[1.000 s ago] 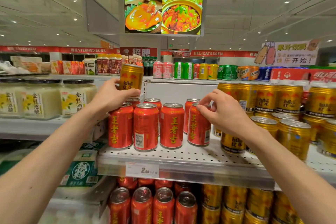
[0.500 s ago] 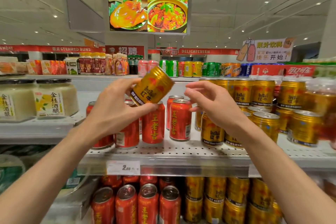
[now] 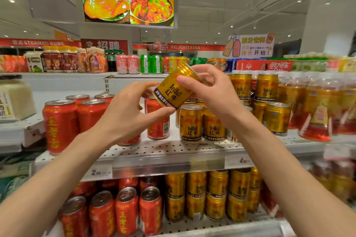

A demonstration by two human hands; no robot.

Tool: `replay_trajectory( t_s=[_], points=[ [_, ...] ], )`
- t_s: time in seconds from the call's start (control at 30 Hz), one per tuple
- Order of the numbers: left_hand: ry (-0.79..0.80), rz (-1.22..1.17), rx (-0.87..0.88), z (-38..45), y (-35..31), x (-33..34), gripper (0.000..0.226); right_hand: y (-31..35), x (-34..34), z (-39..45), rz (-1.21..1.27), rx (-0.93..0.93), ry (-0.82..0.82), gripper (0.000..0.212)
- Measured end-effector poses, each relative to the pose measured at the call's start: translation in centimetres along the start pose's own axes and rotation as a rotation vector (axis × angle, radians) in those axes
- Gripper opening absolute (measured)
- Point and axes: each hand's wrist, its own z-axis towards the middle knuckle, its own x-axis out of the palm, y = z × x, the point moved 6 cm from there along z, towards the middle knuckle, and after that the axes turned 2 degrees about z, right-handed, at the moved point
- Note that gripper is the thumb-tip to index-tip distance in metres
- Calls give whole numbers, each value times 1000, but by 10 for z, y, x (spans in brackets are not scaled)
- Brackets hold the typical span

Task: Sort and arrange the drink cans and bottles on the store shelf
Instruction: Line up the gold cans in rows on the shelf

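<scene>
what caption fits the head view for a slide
Both hands hold a tilted gold can above shelved red cans.

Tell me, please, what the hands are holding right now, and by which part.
Both hands hold one tilted gold can: the left hand at its lower end, the right hand round its upper end.

Both arms reach forward; the left hand (image 3: 127, 113) and right hand (image 3: 213, 90) apparently meet, fingers curled.

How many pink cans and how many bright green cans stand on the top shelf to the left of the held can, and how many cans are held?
Pink cans: 2
Green cans: 2
Gold can, held: 1
Total: 5
</scene>
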Motion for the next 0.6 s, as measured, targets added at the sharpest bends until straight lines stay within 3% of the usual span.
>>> replay_trajectory(
  t_s=[0.13, 0.27, 0.4, 0.6],
  points=[
    [34, 58, 90, 5, -11, 24, 63, 12, -65, 1, -154, -47, -186, 32],
    [88, 146, 145, 9, -23, 57, 54, 2, -123, -3, -429, -50, -365, 42],
    [143, 151, 137, 11, -29, 86, 56, -25, -157, -13, -636, 20, -385, 52],
    [133, 114, 49, 9, -24, 101, 50, -53, -180, -29, -669, 111, -363, 45]
  ],
)
